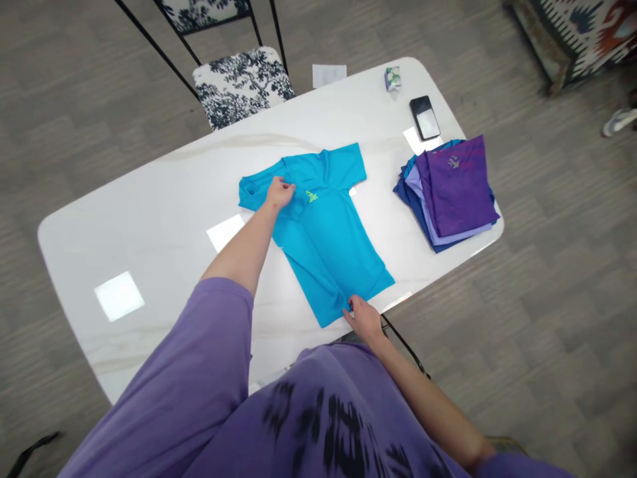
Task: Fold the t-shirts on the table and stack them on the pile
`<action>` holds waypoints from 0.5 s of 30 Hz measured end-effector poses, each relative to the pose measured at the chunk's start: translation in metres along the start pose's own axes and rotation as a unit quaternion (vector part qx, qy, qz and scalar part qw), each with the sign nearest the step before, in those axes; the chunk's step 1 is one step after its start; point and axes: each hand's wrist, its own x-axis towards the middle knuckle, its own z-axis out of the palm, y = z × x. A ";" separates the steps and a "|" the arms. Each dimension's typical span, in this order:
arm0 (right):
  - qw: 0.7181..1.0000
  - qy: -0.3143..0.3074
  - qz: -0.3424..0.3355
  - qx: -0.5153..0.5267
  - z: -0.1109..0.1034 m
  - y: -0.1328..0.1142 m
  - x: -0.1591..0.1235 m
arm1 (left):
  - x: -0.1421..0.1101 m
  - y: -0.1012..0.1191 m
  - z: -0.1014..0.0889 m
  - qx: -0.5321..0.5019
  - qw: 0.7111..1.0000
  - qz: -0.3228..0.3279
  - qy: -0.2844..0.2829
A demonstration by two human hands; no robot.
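A turquoise T-shirt (pixel 333 232) with a small yellow-green logo lies on the white table (pixel 164 192), its hem toward me and one short sleeve spread to the right. Its left side is creased and looks partly turned under. My left hand (pixel 281 192) is closed in a pinch on the cloth just below the collar. At the bottom hem, my right hand (pixel 365 319) pinches the fabric between thumb and fingers, near the table's front edge.
A stack of folded shirts, a purple shirt (pixel 460 186) on top, sits at the table's right end. Behind it lie a black phone-like device (pixel 424 118) and a small green-and-white box (pixel 393 78). A patterned chair (pixel 243 86) stands beyond the far edge.
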 end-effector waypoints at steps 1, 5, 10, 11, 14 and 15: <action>1.000 0.012 -0.021 -0.011 0.000 0.000 0.004 | -0.007 -0.001 0.009 0.025 0.999 0.024 -0.005; 0.997 0.008 -0.075 -0.033 0.004 0.000 0.017 | -0.038 -0.007 0.019 0.165 0.973 0.158 -0.028; 0.996 -0.026 -0.080 -0.038 0.001 0.006 0.030 | -0.045 0.016 0.021 0.259 0.951 0.156 -0.059; 0.996 -0.017 -0.081 -0.028 -0.005 0.011 0.032 | -0.041 0.028 0.024 0.265 0.949 0.157 -0.060; 0.999 0.028 -0.037 0.014 -0.033 0.035 0.038 | -0.017 0.079 0.043 0.259 0.942 0.200 -0.071; 0.999 0.045 -0.009 0.026 -0.045 0.047 0.041 | -0.007 0.099 0.052 0.254 0.938 0.222 -0.082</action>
